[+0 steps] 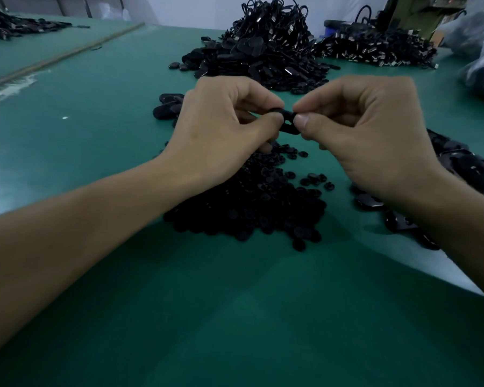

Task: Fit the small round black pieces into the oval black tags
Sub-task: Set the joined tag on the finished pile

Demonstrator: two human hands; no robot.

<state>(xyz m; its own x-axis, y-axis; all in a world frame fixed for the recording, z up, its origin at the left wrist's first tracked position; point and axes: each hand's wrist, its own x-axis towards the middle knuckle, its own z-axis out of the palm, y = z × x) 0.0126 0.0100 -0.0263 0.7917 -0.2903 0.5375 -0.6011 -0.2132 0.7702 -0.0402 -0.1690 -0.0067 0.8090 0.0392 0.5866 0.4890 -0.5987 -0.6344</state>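
We pinch one oval black tag (288, 122) between our left hand (224, 129) and right hand (366, 135), fingers curled tight, above the pile of small round black pieces (249, 202).

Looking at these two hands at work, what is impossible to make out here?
Head view:
The black piece pinched between left hand and right hand: fingertips cover most of it; tag or round piece, unclear.
Pile of small round pieces: left wrist hides its far side.
Oval tags at right: right forearm and frame edge cut them off.
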